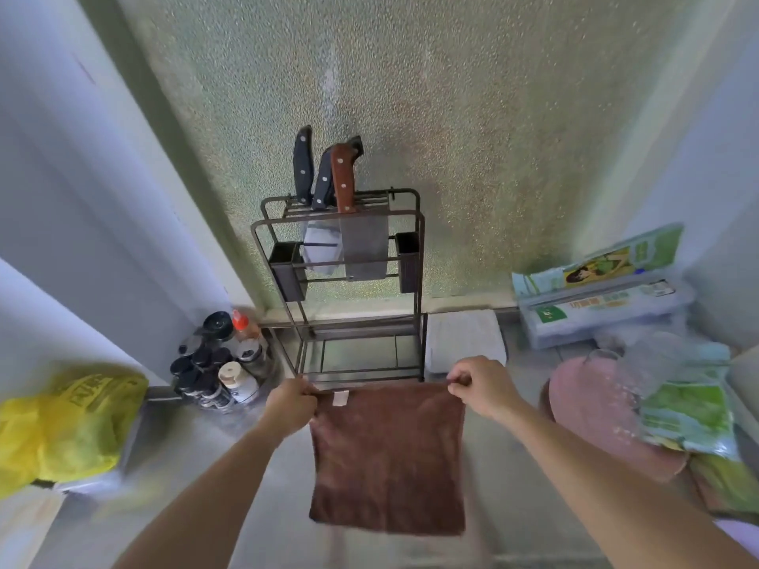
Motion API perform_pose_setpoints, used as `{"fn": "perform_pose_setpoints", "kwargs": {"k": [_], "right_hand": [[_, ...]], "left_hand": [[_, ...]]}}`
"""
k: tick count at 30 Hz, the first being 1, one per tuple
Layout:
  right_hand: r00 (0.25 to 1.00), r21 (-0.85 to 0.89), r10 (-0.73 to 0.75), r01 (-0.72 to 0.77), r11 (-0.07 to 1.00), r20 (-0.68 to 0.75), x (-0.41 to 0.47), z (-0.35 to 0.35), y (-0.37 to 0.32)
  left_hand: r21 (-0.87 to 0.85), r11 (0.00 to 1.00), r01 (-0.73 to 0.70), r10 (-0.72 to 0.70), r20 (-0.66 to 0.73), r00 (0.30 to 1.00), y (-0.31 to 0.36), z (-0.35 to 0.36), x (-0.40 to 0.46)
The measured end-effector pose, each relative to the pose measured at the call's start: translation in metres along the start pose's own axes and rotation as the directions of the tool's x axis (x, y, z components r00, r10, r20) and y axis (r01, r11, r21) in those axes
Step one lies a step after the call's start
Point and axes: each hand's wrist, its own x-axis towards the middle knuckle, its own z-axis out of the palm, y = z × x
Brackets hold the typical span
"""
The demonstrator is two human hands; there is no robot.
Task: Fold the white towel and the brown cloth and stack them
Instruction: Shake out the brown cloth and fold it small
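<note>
Looking down from your head view, your left hand and right hand each pinch shut on a top corner of the brown cloth, hanging limp, light and floppy over the counter, so keep corner holds.

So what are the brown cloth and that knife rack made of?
The brown cloth looks like soft, plush microfibre or terry: a matte, fuzzy pile, hanging limp from both hands, with a small white tag at the top edge. The rack looks like thin metal rod with a dark, matte coating; the exact metal cannot be told.
</note>
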Motion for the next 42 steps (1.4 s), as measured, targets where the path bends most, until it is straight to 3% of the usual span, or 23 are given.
{"fn": "perform_pose_setpoints", "kwargs": {"k": [5, 10, 19, 24, 28, 32, 38, 42], "right_hand": [[0.999, -0.043, 0.011, -0.013, 0.999, -0.04, 0.043, 0.038, 0.021], [0.992, 0.025, 0.007, -0.004, 1.0, -0.125, 0.058, 0.053, 0.027], [0.993, -0.112, -0.081, 0.07, 0.991, -0.09, -0.008, 0.103, 0.056], [0.998, -0.205, -0.057, 0.057, 0.977, 0.008, -0.047, 0.145, 0.081], [0.995, -0.215, -0.09, 0.08, 0.973, -0.036, -0.058, 0.156, 0.086], [0.987, -0.268, -0.146, 0.122, 0.956, -0.07, -0.066, 0.158, 0.082], [0.99, -0.324, -0.139, 0.139, 0.936, 0.023, -0.075, 0.164, 0.087], [0.995, -0.199, -0.026, 0.006, 0.98, -0.1, -0.055, 0.158, 0.08]], "left_hand": [[0.086, 0.995, -0.043, 0.045, -0.022, 0.999, -0.008, 0.025, 0.044], [0.049, 0.984, -0.17, 0.173, -0.083, 0.981, -0.027, 0.026, 0.067], [0.196, 0.839, -0.507, 0.532, -0.103, 0.84, -0.104, 0.043, 0.045], [0.274, 0.831, -0.483, 0.493, 0.038, 0.869, -0.148, 0.068, 0.023], [0.314, 0.837, -0.448, 0.453, 0.063, 0.889, -0.161, 0.078, 0.011], [0.339, 0.802, -0.491, 0.507, 0.048, 0.861, -0.167, 0.083, 0.009], [0.409, 0.743, -0.529, 0.529, 0.125, 0.839, -0.174, 0.09, 0.007], [0.354, 0.815, -0.459, 0.468, 0.068, 0.881, -0.168, 0.089, 0.014]]}}
